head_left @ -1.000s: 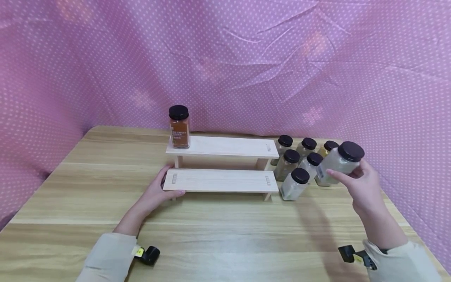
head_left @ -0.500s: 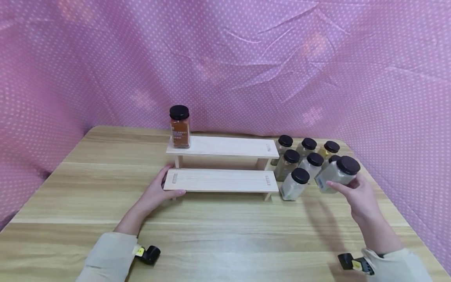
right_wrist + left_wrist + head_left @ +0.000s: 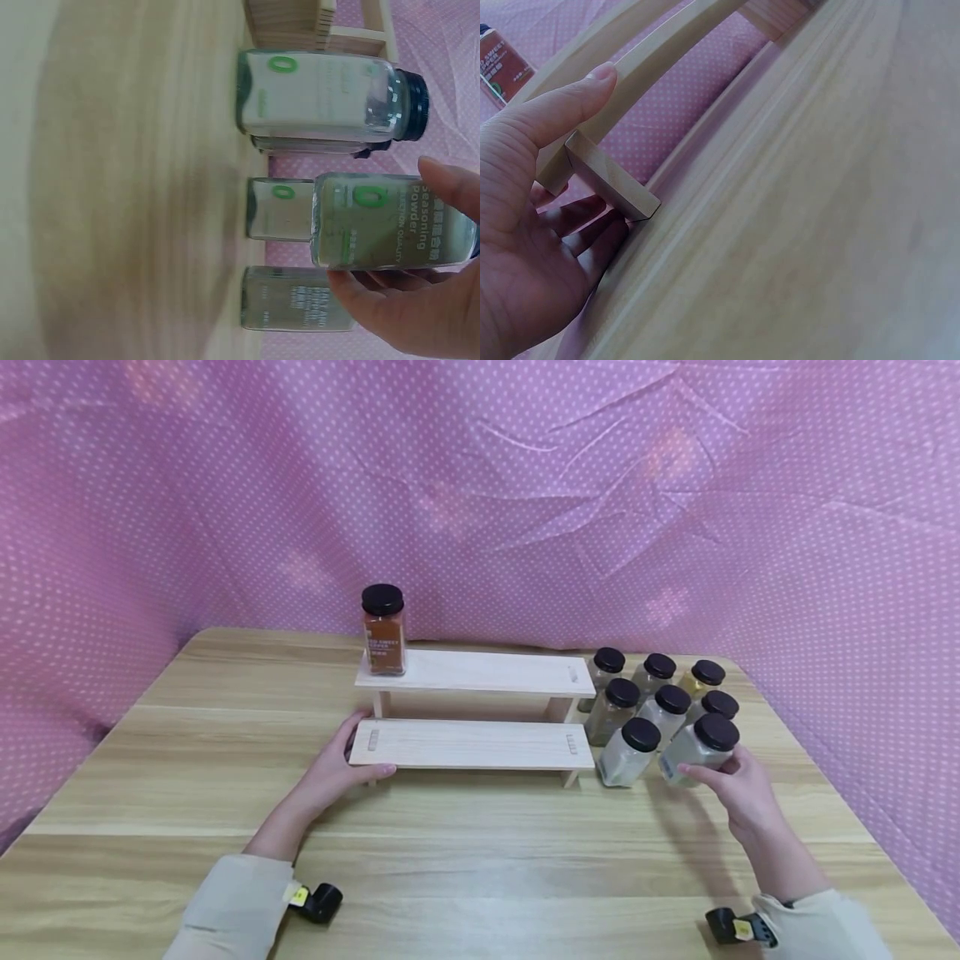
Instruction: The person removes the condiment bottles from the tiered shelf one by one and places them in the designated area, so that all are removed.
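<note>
In the head view, my left hand (image 3: 330, 775) grips the left end of a two-tier wooden spice rack (image 3: 472, 745). The left wrist view shows the thumb on the lower board's edge and the fingers by the short leg (image 3: 613, 176). My right hand (image 3: 753, 797) holds a glass seasoning jar (image 3: 686, 757) with a black lid, slightly tilted, thumb on one side and fingers on the other. Its label reads "seasoning powder" in the right wrist view, where its base stands off the tabletop. Beside it is a jar of white contents (image 3: 624, 762).
A red sweet pepper jar (image 3: 385, 643) stands on the upper tier's left end. Several black-lidded jars cluster right of the rack, among them a yellow one (image 3: 693, 683) at the back. Pink dotted cloth (image 3: 480, 510) hangs behind the wooden table (image 3: 480, 877).
My right hand has brought the seasoning jar down and toward me, to the front of the cluster, uncovering the jars behind. My left hand stays on the rack.
</note>
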### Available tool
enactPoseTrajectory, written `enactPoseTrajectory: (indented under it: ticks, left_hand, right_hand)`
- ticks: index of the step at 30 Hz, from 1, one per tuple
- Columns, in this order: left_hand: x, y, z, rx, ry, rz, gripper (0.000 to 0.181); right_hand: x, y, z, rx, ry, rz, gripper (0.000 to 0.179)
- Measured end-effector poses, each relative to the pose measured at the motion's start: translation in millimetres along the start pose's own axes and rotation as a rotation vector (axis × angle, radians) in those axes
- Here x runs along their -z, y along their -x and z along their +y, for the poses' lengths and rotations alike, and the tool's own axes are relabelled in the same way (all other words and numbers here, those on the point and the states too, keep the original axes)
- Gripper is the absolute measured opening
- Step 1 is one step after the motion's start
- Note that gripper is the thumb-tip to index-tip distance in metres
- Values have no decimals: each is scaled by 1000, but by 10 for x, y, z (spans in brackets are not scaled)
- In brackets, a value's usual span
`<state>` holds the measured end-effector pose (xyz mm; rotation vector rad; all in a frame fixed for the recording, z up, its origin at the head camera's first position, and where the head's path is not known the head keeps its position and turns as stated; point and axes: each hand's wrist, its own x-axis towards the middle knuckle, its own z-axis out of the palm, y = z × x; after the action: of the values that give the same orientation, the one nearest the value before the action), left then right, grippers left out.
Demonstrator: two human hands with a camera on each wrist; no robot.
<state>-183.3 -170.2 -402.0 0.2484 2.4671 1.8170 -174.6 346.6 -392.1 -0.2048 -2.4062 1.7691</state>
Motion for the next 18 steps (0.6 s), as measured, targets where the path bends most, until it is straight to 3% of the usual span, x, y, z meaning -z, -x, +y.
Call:
enactPoseTrajectory:
  ticks: [3, 10, 18]
  left_hand:
    - [-2, 6, 9, 0, 2, 0, 96]
    - [3, 3, 5, -1, -3, -3, 96]
    - [4, 7, 9, 1, 4, -7, 96]
  right_hand:
    - [-61, 64, -92, -6, 18, -13, 60]
    - [-78, -59, 193, 14, -105, 9, 55]
    - [-107, -96, 262, 37, -70, -5, 52]
